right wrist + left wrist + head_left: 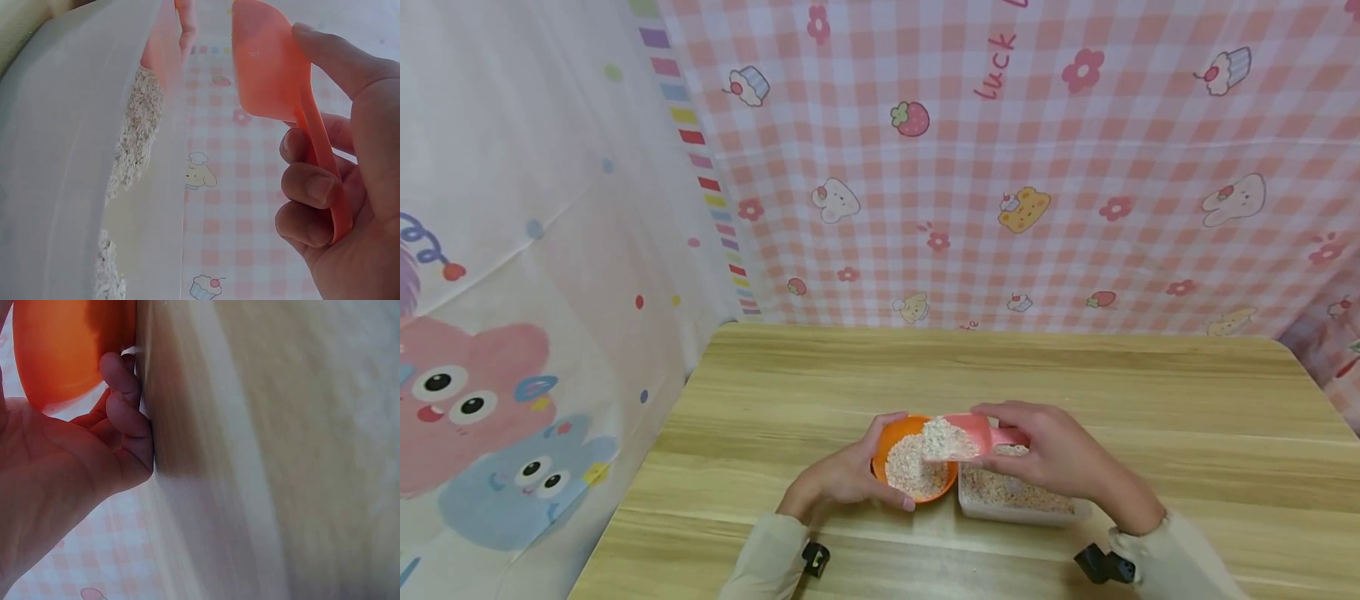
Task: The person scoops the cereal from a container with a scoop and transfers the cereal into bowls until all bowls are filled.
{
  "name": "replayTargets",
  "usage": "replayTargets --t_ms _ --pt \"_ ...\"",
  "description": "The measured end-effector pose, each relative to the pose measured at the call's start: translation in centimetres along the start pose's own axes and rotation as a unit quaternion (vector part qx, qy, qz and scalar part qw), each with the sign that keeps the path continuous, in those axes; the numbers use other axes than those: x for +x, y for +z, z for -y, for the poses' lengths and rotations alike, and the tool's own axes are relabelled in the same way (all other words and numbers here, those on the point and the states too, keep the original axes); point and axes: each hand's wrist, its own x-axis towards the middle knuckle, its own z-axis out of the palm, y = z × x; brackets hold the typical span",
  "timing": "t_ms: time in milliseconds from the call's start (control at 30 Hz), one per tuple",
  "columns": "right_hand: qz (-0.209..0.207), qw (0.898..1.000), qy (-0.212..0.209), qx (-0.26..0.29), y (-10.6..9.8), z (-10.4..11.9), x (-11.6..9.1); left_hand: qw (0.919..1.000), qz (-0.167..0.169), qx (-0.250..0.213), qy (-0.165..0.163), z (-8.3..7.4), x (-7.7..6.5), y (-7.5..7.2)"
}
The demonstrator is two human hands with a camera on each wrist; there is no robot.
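Head view, lower ctr: L hand [847, 473] grasps an orange bowl [889, 439] from its left side, thumb & fingers spread round the rim. Bowl sits on the wood-grain table [760, 400], part-filled w/ pale oat-like flakes [913, 471].

R hand [1063, 450], right of ctr in the lower frame, grasps a pink scoop [979, 432] by its handle; scoop points left, its front end over the bowl's right part & heaped w/ the same kind of flakes. R wrist view, right side: 3 fingers curl round the handle, thumb against the scoop's body.

Just right of the bowl, partly under R hand & scoop: 1 translucent plastic box [1018, 512] w/ brownish-white flakes inside. L wrist view, upper left: bowl's orange side, 2 curled fingers near its base.

Both arms enter from the bottom edge in cream sleeves [767, 558], 1 black wrist mount [815, 558] by each. Behind the table, upper frame: pink gingham cloth [865, 158] w/ strawberries, cupcakes, etc.; far left, white cartoon-print cloth [550, 200].
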Motion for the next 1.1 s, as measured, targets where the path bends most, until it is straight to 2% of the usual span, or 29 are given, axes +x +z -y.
replayTargets --t_ms 267,467,700,1100 --pt "0.008 0.999 -0.007 -0.036 0.4 0.5 0.8 0.9998 -0.005 0.000 -0.017 -0.1 -0.2 0.1" --pt "0.023 0.998 -0.012 -0.054 0.7 0.5 1.3 0.9998 -0.003 -0.012 -0.013 -0.1 -0.1 0.1" --pt "0.049 0.997 0.000 -0.067 0.7 0.8 1.7 0.9999 -0.004 -0.006 -0.008 -0.1 -0.1 0.1" --pt "0.049 0.994 -0.035 -0.095 0.9 1.5 2.6 0.9997 -0.002 0.023 -0.007 0.0 -0.1 0.0"
